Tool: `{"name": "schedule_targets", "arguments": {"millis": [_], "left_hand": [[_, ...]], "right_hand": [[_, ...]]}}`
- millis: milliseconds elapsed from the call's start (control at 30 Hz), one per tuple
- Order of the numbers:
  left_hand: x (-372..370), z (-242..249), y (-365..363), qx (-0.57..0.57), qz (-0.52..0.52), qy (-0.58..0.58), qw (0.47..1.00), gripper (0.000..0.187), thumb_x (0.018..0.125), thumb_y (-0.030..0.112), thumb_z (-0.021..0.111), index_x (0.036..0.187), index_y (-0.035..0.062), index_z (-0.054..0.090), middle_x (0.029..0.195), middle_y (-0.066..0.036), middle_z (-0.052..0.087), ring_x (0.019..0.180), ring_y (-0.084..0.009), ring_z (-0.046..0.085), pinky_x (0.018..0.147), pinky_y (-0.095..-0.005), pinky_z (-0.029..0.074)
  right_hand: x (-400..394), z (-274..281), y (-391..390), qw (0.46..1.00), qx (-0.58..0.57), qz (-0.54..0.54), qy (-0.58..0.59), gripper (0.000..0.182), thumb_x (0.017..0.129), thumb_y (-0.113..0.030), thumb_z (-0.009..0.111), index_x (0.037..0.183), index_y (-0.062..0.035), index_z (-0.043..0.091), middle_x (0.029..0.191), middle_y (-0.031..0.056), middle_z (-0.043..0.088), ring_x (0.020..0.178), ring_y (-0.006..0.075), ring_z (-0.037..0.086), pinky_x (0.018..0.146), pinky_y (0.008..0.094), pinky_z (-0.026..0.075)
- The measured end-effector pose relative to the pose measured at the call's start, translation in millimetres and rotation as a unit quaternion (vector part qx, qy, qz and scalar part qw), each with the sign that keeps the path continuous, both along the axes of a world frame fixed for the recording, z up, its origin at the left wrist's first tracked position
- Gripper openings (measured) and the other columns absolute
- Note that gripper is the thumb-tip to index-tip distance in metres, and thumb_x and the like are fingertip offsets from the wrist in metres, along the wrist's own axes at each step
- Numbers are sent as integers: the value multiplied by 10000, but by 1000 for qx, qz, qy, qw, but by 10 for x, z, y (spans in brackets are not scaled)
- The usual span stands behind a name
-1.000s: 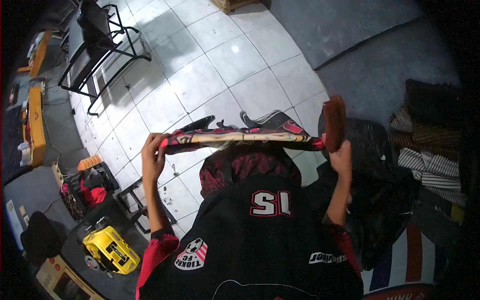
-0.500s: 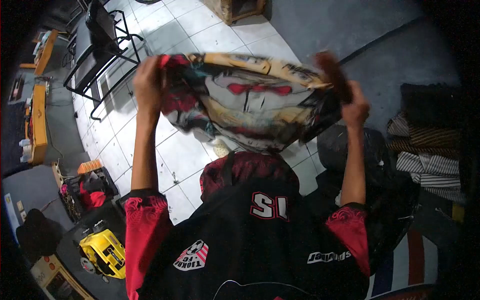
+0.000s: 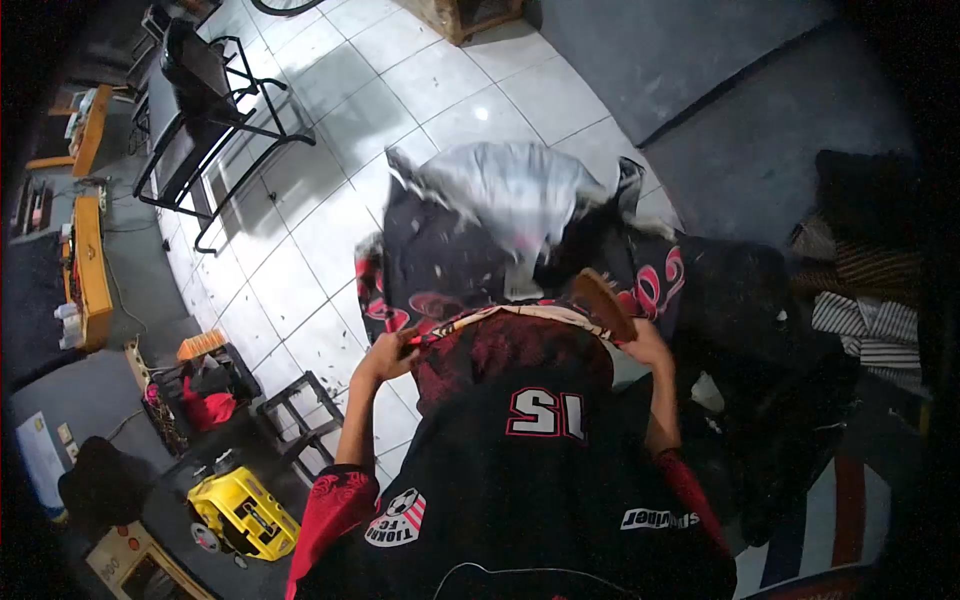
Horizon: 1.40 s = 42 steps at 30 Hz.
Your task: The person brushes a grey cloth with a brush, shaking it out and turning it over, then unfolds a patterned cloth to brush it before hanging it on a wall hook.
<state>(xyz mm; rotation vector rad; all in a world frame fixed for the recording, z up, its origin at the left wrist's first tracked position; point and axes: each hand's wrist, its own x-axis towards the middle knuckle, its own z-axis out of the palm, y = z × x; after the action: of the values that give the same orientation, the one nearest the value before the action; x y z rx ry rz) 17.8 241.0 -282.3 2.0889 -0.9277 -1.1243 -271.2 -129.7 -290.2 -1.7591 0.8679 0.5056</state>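
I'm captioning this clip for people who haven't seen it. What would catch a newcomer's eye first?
The printed garment, flung out mid-frame over the white tiled floor, held at its near edge by the left hand and right hand. Next, the yellow machine at lower left.

The garment [image 3: 500,240] is thin, soft cloth with a smooth, slightly shiny printed face in black, red and cream, and a paler grey, matt inside where it billows open. The floor [image 3: 450,90] is glazed white tile, glossy enough to mirror a lamp, with dull grout lines, next to a matt, rough grey mat [image 3: 680,60]. The rack [image 3: 215,95] looks like black painted metal tube, and the yellow toy truck [image 3: 240,510] like hard, shiny plastic.
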Motion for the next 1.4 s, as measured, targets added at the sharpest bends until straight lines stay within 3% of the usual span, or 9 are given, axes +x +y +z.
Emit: {"name": "schedule_targets", "arguments": {"millis": [300, 633, 767, 800, 900, 1067, 1200, 1333, 1400], "left_hand": [[714, 900, -597, -90, 131, -288, 944, 170, 658, -36, 553, 818, 19, 533, 688, -120, 502, 611, -215, 508, 543, -271, 389], [951, 1409, -795, -96, 151, -356, 917, 155, 666, -96, 487, 763, 24, 480, 601, -143, 519, 521, -223, 515, 494, -292, 390], [997, 1166, -504, -153, 50, -146, 976, 208, 675, -82, 524, 864, -13, 575, 608, -78, 554, 588, -81, 496, 576, -241, 443], [1077, 804, -244, -132, 67, 114, 982, 176, 670, -84, 574, 835, -31, 603, 677, -97, 577, 646, -73, 503, 598, -248, 449], [692, 1004, -126, -26, -177, 282, 942, 158, 730, 138, 682, 780, -4, 633, 585, 28, 512, 538, -51, 391, 467, -238, 350], [651, 1027, -166, -40, -32, 312, 949, 247, 865, 197, 505, 753, -4, 594, 635, 14, 540, 557, -80, 446, 490, -227, 344], [686, 985, -480, -188, -11, 120, 975, 312, 890, 245, 448, 747, -19, 534, 673, -26, 520, 644, -80, 492, 574, -223, 406], [568, 1288, -961, -80, -25, 136, 987, 316, 903, 298, 408, 799, 14, 498, 672, -22, 489, 615, -76, 473, 562, -227, 417], [287, 1482, -1269, -157, 9, 202, 967, 99, 883, 57, 382, 914, 35, 474, 757, -45, 499, 633, -90, 483, 556, -224, 427]], "right_hand": [[478, 985, -309, 887, -394, -193, -144, 257, 617, -60, 642, 795, 48, 492, 719, 155, 540, 689, 194, 535, 613, 340, 413], [435, 1470, -198, 850, -431, -216, -212, 373, 617, -62, 686, 917, 55, 498, 918, 187, 549, 853, 291, 548, 737, 369, 428], [-77, 1140, -120, 870, -414, -167, -209, 499, 579, -126, 762, 975, 24, 498, 1009, 164, 531, 919, 245, 538, 786, 341, 431], [-175, 1160, -19, 912, -352, -139, -158, 546, 556, -172, 782, 982, 21, 499, 1015, 159, 532, 919, 237, 537, 783, 332, 433], [44, 1511, 317, 988, 5, 145, 59, 706, 501, -368, 805, 1008, 27, 511, 994, 148, 560, 881, 233, 557, 740, 334, 458], [-824, 891, 859, 991, -87, -90, -47, 500, 607, -236, 761, 989, -7, 534, 962, 116, 579, 846, 212, 565, 737, 334, 455], [-826, 976, 1034, 929, -170, -284, -165, 338, 724, -139, 663, 1017, -42, 523, 1011, 105, 557, 921, 218, 544, 799, 311, 430], [-479, 1421, 942, 895, -183, -273, -300, 269, 753, -42, 567, 1016, -19, 514, 981, 89, 543, 877, 201, 532, 764, 311, 430], [-595, 1285, 833, 894, -128, -283, -323, 332, 741, -57, 567, 1061, -19, 489, 965, 78, 539, 820, 176, 534, 724, 294, 439]]}}
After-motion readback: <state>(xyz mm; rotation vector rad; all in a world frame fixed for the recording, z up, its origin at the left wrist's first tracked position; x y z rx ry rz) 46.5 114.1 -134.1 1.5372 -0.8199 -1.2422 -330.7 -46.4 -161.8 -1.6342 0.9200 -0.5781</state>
